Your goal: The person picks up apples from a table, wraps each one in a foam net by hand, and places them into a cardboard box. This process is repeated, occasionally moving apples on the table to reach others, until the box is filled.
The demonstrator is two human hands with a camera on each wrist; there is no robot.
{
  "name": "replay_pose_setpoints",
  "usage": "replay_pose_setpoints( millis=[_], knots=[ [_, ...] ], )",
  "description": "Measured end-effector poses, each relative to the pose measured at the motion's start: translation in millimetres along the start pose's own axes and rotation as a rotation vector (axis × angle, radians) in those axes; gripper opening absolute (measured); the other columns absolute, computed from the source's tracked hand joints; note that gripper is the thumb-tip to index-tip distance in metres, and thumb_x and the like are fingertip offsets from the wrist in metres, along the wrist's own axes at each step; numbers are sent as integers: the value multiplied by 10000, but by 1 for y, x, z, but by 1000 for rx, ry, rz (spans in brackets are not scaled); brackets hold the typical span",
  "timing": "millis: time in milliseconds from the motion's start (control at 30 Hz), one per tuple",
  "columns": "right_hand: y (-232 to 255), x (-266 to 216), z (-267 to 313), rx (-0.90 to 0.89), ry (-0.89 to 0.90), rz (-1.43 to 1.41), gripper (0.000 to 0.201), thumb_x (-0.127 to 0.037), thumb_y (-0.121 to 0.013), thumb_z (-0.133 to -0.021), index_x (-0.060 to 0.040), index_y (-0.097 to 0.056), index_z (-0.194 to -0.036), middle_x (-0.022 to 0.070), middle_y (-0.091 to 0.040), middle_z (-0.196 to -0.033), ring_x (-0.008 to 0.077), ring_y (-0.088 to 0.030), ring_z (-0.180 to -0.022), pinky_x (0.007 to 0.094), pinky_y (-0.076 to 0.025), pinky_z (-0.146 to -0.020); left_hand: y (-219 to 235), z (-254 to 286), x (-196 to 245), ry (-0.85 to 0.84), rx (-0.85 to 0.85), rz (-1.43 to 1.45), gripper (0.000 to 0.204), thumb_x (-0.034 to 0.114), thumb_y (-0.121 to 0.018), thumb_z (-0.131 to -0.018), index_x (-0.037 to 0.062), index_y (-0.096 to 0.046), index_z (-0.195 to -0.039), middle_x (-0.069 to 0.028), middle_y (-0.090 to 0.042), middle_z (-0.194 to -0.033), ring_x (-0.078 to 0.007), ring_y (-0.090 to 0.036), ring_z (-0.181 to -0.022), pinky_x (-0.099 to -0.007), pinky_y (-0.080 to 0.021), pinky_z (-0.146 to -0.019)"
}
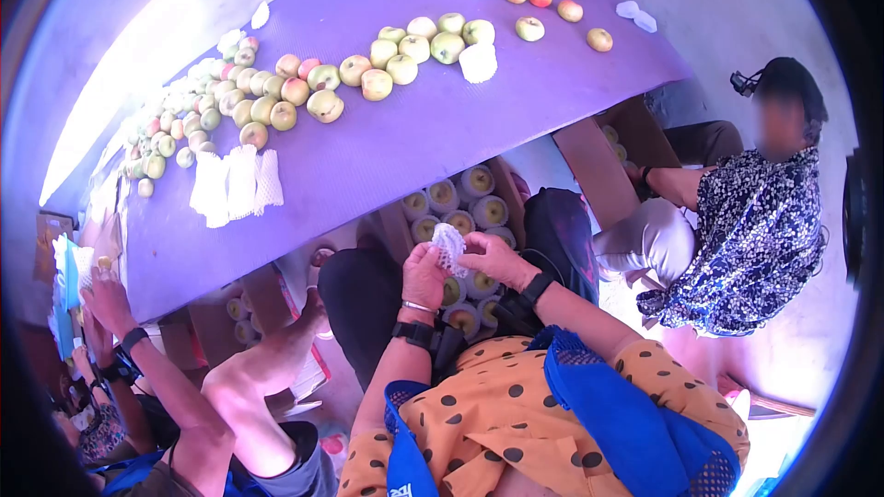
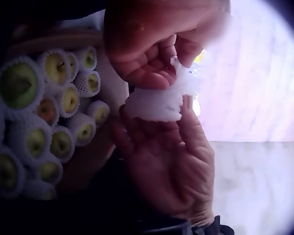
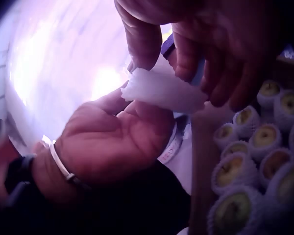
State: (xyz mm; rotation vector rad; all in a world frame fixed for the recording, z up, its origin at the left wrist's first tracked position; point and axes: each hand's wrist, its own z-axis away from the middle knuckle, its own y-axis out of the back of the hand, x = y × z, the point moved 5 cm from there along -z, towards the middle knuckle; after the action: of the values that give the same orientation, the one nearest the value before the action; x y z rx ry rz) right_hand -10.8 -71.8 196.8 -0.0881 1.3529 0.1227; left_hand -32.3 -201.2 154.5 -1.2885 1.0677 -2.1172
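Observation:
A white foam net sleeve [image 1: 449, 248] is held between both hands in front of the torso. My left hand [image 1: 424, 278], with a bracelet at its wrist, pinches the sleeve from the left. From the other side my right hand [image 1: 502, 260] grips it between thumb and fingers. In the right wrist view the sleeve [image 3: 161, 90] looks flattened, with a ragged edge, and no apple shows in it. Just below the hands, apples in foam nets [image 2: 61, 142] fill an open carton [image 1: 508, 186], stems up.
A purple-covered table [image 1: 368, 170] carries many loose apples [image 1: 322, 106], a stack of foam nets [image 1: 238, 186] and more nets at the far edge. Another person [image 1: 746, 221] sits at the right by a carton [image 1: 589, 170]. Other people's arms [image 1: 180, 387] and cartons are at the left.

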Motion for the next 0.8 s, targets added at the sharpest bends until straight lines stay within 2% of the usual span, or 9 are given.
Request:
replay_pose_setpoints(
  millis=[67,133,267,333,433,567,633,733,800],
  knots=[
    [3,-3,1,4,113,124,321,-165,-607,-730,13,-523,-983,40,-546,-808,93,-520,-696,230,-428,-614,7,-3,-3,14,0,-23,85,71,-496,-809,44,-497,-889,-81,-573,-904,-193,-571,-822,-346,-470,-729],
    [3,8,0,-32,-80,-115,256,-168,-588,-747,24,-565,-915,22,-556,-792,74,-496,-694,226,-418,-623,0,-1,0,26,4,-47,93,69,-489,-807,39,-498,-895,-82,-573,-911,-195,-569,-836,-351,-461,-755],
    [4,12,-1,-26,-133,-185,260,-163,-570,-747,28,-562,-925,10,-563,-761,79,-502,-686,233,-416,-628,-1,-1,-3,21,-8,-45,169,60,-469,-787,29,-494,-951,-82,-566,-929,-194,-563,-856,-334,-464,-747],
    [6,12,-3,22,66,169,236,-142,-549,-735,30,-574,-894,37,-577,-735,95,-512,-662,248,-422,-617,4,-2,-7,32,-12,-92,197,60,-466,-779,27,-492,-972,-80,-564,-930,-191,-563,-851,-327,-469,-736],
    [9,18,-7,67,94,325,224,-127,-526,-716,38,-578,-859,74,-579,-683,108,-521,-645,264,-428,-608,6,-1,-10,61,12,-283,202,63,-465,-779,34,-490,-977,-71,-561,-922,-178,-561,-830,-314,-474,-712],
    [9,18,-7,104,46,302,214,-124,-511,-699,39,-574,-822,109,-574,-661,124,-527,-632,281,-431,-602,2,-1,-11,115,35,-269,166,92,-476,-798,52,-494,-958,-52,-560,-915,-158,-557,-808,-311,-473,-684],
    [7,16,-6,132,141,414,222,-133,-502,-702,39,-573,-823,107,-566,-652,119,-523,-624,293,-429,-587,5,-2,-12,122,50,-310,156,104,-476,-808,58,-495,-955,-49,-560,-915,-155,-556,-807,-311,-473,-676],
    [6,22,-9,161,95,543,214,-137,-507,-703,38,-569,-811,115,-562,-643,141,-534,-603,302,-433,-573,8,-3,-13,133,50,-459,151,148,-489,-824,68,-499,-952,-40,-563,-907,-156,-555,-810,-324,-473,-682],
    [12,21,-13,157,66,457,192,-127,-505,-715,42,-564,-786,109,-569,-647,153,-539,-593,302,-435,-566,3,-2,-14,156,31,-279,137,157,-501,-830,74,-503,-940,-41,-568,-909,-166,-559,-823,-343,-471,-699]
  ],
)
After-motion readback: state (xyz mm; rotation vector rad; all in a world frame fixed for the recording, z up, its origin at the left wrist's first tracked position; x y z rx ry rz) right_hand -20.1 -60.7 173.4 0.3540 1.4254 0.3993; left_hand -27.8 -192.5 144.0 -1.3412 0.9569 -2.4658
